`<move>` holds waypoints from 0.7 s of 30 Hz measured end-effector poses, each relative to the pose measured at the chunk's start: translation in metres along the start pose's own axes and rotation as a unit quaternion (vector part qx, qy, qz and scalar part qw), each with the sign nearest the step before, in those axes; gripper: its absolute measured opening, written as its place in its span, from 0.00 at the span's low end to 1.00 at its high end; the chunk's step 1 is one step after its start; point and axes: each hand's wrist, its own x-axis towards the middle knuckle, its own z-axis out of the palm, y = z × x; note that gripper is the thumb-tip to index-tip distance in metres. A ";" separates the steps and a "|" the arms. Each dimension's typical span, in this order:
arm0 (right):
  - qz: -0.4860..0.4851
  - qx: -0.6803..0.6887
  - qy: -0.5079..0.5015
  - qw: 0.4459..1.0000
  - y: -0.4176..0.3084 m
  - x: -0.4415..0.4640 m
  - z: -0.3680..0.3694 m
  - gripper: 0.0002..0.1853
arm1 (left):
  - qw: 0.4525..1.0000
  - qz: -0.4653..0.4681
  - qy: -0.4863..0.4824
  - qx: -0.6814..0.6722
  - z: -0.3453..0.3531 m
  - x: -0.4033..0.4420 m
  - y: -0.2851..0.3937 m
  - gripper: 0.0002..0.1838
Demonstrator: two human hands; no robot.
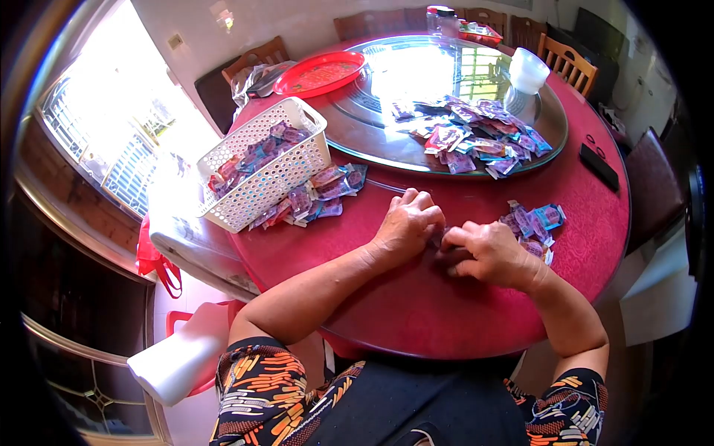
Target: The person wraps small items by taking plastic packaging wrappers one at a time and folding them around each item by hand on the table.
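Red table (pixel 401 320) | glass turntable (pixel 361 134) bearing packets (pixel 487 134) | chairs (pixel 569 65) behind | left hand (pixel 410 225), right hand (pixel 487 253): curled, grip unclear

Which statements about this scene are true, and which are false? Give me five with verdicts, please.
1. The left hand and right hand are close together over the red table. True.
2. The white basket contains small packets. True.
3. The left hand is gripping the basket. False: the basket stands apart from both hands.
4. Some packets lie beside the right hand. True.
5. Every packet is in the basket. False: others lie on the table and glass turntable.
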 end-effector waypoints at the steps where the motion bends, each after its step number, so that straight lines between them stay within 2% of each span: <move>1: -0.005 0.018 -0.024 1.000 0.001 -0.001 -0.001 0.21 | 1.000 -0.003 -0.001 0.001 0.001 0.000 0.000 0.06; 4: -0.007 0.074 -0.100 0.992 -0.001 -0.004 -0.009 0.21 | 1.000 -0.005 -0.001 0.005 0.003 0.000 -0.001 0.06; 7: -0.019 0.192 -0.139 0.971 0.002 -0.002 -0.016 0.21 | 1.000 -0.003 -0.002 0.013 0.004 0.000 -0.001 0.05; 11: 0.019 0.333 0.003 0.943 -0.003 0.003 -0.011 0.20 | 0.999 0.007 0.003 0.033 0.006 0.001 -0.003 0.05; 13: -0.024 0.152 0.094 0.984 0.004 0.006 -0.005 0.19 | 0.999 0.014 0.001 0.033 0.006 0.000 -0.004 0.05; 16: 0.024 0.040 0.068 0.997 0.009 0.006 0.004 0.19 | 0.999 0.020 0.009 0.026 0.005 0.000 -0.004 0.06; 19: -0.014 0.057 0.009 0.998 0.003 0.002 -0.001 0.19 | 0.999 0.018 0.007 0.028 0.003 0.001 0.001 0.07; 21: -0.034 0.084 -0.071 0.993 -0.005 -0.001 -0.003 0.19 | 0.999 0.015 0.006 0.034 0.003 0.001 0.003 0.07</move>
